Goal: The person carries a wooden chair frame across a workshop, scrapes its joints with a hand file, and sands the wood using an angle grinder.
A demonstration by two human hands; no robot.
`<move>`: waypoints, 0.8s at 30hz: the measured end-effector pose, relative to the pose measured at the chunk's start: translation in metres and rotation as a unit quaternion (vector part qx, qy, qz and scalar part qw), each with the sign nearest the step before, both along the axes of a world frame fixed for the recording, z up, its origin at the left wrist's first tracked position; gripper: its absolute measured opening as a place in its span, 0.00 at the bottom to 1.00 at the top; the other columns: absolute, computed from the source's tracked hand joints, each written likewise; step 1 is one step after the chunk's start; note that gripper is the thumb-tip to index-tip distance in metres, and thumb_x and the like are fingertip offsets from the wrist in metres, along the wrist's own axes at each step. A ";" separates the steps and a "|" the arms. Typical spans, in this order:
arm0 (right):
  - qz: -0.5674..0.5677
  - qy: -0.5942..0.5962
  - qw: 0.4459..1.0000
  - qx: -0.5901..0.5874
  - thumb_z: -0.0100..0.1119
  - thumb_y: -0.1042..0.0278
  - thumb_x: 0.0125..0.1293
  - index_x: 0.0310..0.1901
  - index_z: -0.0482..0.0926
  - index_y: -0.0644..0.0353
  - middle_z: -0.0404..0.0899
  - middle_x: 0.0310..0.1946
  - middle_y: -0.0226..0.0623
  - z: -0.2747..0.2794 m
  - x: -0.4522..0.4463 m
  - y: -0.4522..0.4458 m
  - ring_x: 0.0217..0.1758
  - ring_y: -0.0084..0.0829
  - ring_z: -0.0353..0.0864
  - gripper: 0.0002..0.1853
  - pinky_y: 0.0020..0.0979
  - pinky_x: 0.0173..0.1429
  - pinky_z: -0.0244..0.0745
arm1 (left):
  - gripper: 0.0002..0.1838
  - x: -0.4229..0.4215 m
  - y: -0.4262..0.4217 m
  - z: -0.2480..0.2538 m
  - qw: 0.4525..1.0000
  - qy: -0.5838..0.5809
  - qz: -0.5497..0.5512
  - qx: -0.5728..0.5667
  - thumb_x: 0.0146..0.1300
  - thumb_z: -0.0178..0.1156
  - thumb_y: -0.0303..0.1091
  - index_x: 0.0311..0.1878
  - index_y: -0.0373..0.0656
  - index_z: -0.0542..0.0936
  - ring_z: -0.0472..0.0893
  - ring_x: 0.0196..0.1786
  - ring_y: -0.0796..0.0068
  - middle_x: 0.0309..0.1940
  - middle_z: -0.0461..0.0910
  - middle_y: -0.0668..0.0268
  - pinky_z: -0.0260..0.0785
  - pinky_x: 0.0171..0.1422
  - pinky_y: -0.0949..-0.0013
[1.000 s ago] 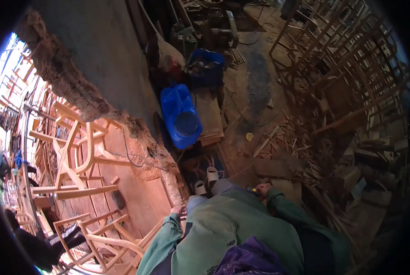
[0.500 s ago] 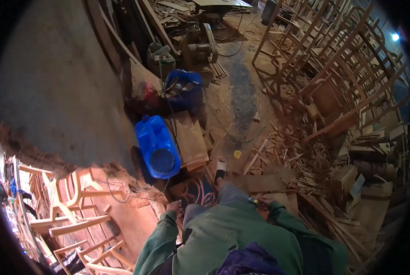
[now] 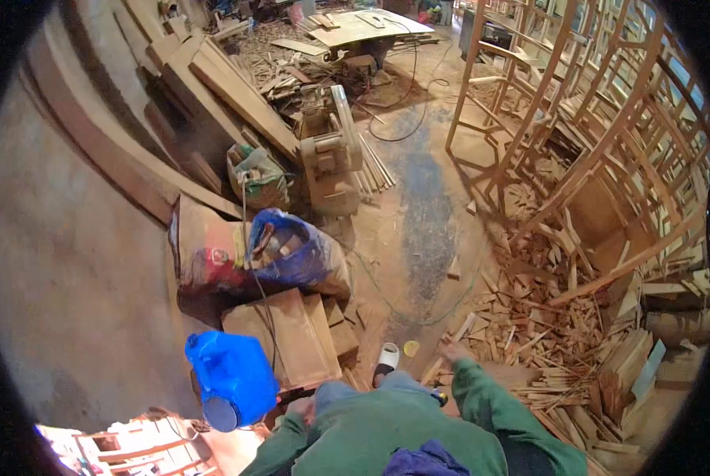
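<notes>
The blue plastic jug [image 3: 248,377] stood out as a glossy, boxy container with rounded shoulders, a moulded handle at its upper-left end and a dark round disc [image 3: 221,414] at its lower end. Its colour was even and saturated; whether it stood upright or tilted could not be determined. It was located just beside the stack of flat tan wooden boards [image 3: 280,329], to the left of the wearer's body.

The left hand [image 3: 300,408] was low, nearest to the jug, with a small gap visible between them. Its fingers were partly obscured, and its grip could not be determined. The right hand [image 3: 452,349], extended from a green sleeve [image 3: 486,397], was well apart from the left. Its fingers appeared bent; whether they held anything could not be established. It was above the floor near the scattered pale wood offcuts [image 3: 521,349] and a small round yellow piece [image 3: 411,348].
</notes>
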State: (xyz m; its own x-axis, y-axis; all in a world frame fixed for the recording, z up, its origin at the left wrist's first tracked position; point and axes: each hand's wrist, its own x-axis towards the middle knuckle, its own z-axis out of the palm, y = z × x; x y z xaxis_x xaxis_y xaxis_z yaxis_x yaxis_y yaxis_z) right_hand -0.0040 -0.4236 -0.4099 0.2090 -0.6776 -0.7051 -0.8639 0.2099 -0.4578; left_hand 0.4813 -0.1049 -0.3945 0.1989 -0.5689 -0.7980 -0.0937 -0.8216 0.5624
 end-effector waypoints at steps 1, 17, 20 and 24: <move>-0.082 -0.095 0.992 -0.029 0.57 0.50 0.65 0.53 0.79 0.58 0.78 0.35 0.36 0.020 0.025 -0.047 0.33 0.32 0.78 0.22 0.35 0.36 0.73 | 0.22 0.007 -0.030 -0.023 0.989 -0.033 -0.119 -0.083 0.65 0.56 0.55 0.44 0.44 0.82 0.81 0.42 0.70 0.38 0.82 0.61 0.73 0.41 0.60; -0.142 -0.143 0.975 -0.089 0.58 0.54 0.64 0.49 0.79 0.60 0.81 0.33 0.37 -0.021 -0.069 -0.240 0.35 0.34 0.81 0.19 0.44 0.39 0.77 | 0.25 0.002 -0.414 -0.008 0.981 0.098 0.074 0.148 0.61 0.61 0.54 0.55 0.47 0.78 0.76 0.55 0.64 0.53 0.77 0.63 0.73 0.52 0.57; -0.216 -0.121 0.968 0.036 0.58 0.56 0.63 0.47 0.80 0.59 0.81 0.32 0.38 -0.002 -0.084 -0.266 0.34 0.34 0.81 0.17 0.42 0.37 0.76 | 0.23 0.018 -0.511 -0.042 0.992 0.064 -0.073 0.080 0.63 0.58 0.53 0.52 0.47 0.79 0.77 0.54 0.63 0.51 0.79 0.61 0.72 0.55 0.58; -0.336 -0.119 0.927 0.114 0.58 0.58 0.62 0.44 0.80 0.58 0.81 0.30 0.38 0.036 -0.098 -0.335 0.33 0.34 0.81 0.15 0.40 0.35 0.76 | 0.20 0.034 -0.687 -0.048 0.896 -0.099 -0.378 -0.211 0.65 0.55 0.52 0.48 0.46 0.82 0.79 0.53 0.61 0.49 0.81 0.59 0.70 0.58 0.60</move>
State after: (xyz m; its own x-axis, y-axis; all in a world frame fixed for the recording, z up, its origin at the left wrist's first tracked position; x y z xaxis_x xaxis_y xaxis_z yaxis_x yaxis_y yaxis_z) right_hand -0.1015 -0.7582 -0.3738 -0.0382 -0.5510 -0.8337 -0.3829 0.7786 -0.4971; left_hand 0.5157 -0.7919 -0.4429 -0.2573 -0.8438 -0.4709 -0.6666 -0.1979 0.7187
